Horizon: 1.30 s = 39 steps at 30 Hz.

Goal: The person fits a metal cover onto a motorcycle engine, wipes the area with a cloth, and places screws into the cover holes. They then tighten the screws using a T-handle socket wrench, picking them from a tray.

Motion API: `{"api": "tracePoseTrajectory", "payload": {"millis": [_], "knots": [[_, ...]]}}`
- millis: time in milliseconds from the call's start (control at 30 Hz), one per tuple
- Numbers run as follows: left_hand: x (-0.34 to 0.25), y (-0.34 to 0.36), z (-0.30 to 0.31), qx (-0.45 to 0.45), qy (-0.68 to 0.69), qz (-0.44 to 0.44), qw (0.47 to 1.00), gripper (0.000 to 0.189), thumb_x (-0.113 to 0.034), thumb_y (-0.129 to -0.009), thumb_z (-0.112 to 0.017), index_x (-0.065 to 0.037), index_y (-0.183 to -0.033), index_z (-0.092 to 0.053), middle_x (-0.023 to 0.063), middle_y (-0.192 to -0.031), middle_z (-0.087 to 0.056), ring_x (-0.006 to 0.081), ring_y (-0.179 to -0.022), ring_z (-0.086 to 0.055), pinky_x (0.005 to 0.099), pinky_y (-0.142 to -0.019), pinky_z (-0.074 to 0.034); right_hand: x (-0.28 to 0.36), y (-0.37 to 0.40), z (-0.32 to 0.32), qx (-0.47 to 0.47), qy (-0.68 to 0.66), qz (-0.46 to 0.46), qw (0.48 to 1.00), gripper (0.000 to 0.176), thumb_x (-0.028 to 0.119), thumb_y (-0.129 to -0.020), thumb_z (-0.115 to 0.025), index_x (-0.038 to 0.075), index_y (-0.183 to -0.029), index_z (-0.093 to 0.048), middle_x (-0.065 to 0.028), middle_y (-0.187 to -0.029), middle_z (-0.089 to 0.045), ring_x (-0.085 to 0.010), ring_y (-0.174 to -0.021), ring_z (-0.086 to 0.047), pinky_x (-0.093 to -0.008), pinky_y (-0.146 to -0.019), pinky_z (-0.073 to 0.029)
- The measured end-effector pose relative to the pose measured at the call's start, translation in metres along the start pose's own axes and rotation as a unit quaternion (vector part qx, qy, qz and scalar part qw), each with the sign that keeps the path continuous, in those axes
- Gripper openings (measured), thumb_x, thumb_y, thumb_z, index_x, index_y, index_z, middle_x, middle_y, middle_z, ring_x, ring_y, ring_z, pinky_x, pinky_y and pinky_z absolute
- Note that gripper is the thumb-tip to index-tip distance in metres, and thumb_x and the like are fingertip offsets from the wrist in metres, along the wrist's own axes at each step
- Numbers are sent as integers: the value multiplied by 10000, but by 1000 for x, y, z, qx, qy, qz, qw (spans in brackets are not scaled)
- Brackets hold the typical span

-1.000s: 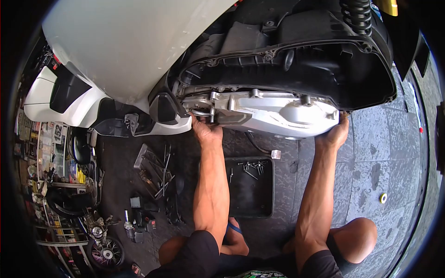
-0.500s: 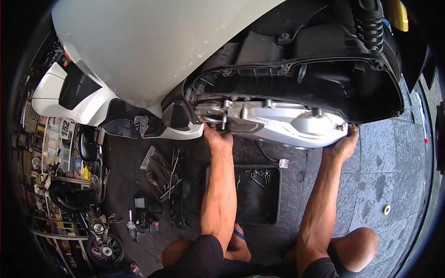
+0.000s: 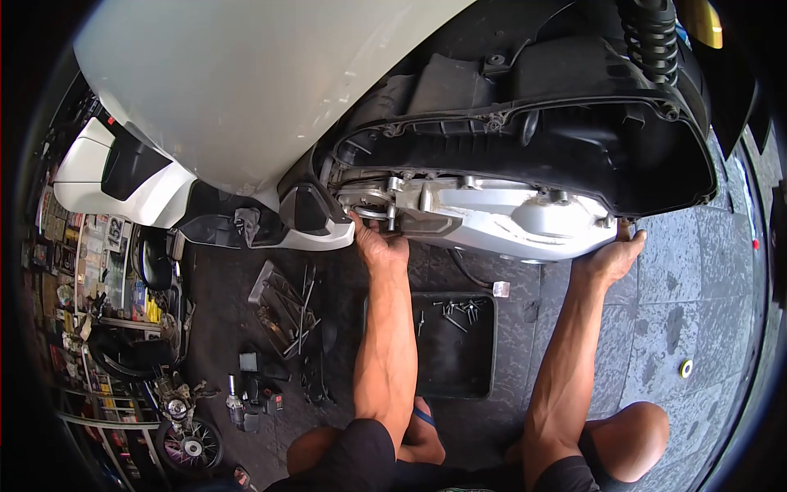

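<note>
A silver crankcase cover (image 3: 492,215) sits along the lower side of the scooter's black air-box housing (image 3: 574,78), whose hollow faces me. My left hand (image 3: 382,246) grips the cover's left end from below, close to the round metal opening; some fingertips are hidden behind it. At the other end, my right hand (image 3: 608,258) holds the lower right corner. Its thumb points outward, and its other fingers are partly concealed by the cover. The scooter's pale body panel (image 3: 246,90) rises above on the left.
Below the cover, a black tray (image 3: 490,353) holds several bolts (image 3: 461,313). A power tool (image 3: 236,402) and a metal-and-plastic part (image 3: 283,307) lie on the floor at left. A tape roll (image 3: 686,368) is at right. Another motorbike (image 3: 184,443) and shelves stand far left.
My right thumb has swung outward from the cover's corner. Both hands stay at the cover's ends. The view has shifted slightly.
</note>
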<state>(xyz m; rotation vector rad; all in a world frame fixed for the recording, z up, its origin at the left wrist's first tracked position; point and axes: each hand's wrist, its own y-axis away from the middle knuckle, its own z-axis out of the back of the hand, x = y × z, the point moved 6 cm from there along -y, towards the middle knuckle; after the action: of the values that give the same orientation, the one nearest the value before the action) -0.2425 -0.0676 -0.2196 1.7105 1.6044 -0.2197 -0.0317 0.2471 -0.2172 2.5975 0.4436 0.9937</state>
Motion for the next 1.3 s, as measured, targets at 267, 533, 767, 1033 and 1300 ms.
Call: {"api": "tracePoseTrajectory", "payload": {"millis": [267, 533, 767, 1033, 1300], "knots": [[0, -18, 9, 30, -17, 1, 999, 512, -588, -974, -391, -288, -1383, -466, 21, -1387, -451, 294, -1349, -370, 649, -1074, -298, 1, -3, 1, -5, 69, 37, 997, 696, 551, -1008, -285, -65, -1219, -532, -156, -1156, -608, -277, -1054, -575, -401, -968, -445], [1, -6, -1, 13, -22, 12, 1000, 592, -639, -938, -419, -248, -1376, -494, 1, -1421, -474, 293, -1366, -366, 662, -1082, -278, 2, -3, -1, -16, 81, 27, 996, 770, 601, -1004, -247, -79, -1209, -545, -153, -1144, -612, -245, -1053, -570, -361, -963, -430], [-2, -20, 10, 29, -37, 1, 999, 462, -602, -959, -404, -334, -1309, -541, -8, -1284, -485, 284, -1324, -394, 720, -1025, -298, 7, 4, -5, -27, 120, 11, 992, 776, 612, -998, -254, -78, -1220, -531, -149, -1156, -602, -243, -1062, -561, -356, -973, -421], [-1, -13, 5, 61, -79, -2, 995, 579, -615, -955, -385, -322, -1454, -377, 50, -1569, -205, 336, -1441, -215, 696, -1069, -247, 10, -1, -6, -5, 137, 61, 989, 714, 514, -1018, -243, -110, -1238, -511, -191, -1217, -582, -299, -1099, -576, -398, -995, -438], [-1, -19, 0, 103, -52, 0, 993, 550, -573, -967, -412, -209, -1375, -469, 79, -1412, -402, 365, -1356, -362, 692, -1053, -323, 4, -7, -9, 59, 77, 70, 993, 711, 549, -1012, -196, -48, -1195, -538, -166, -1158, -598, -268, -1075, -548, -401, -1020, -389]]}}
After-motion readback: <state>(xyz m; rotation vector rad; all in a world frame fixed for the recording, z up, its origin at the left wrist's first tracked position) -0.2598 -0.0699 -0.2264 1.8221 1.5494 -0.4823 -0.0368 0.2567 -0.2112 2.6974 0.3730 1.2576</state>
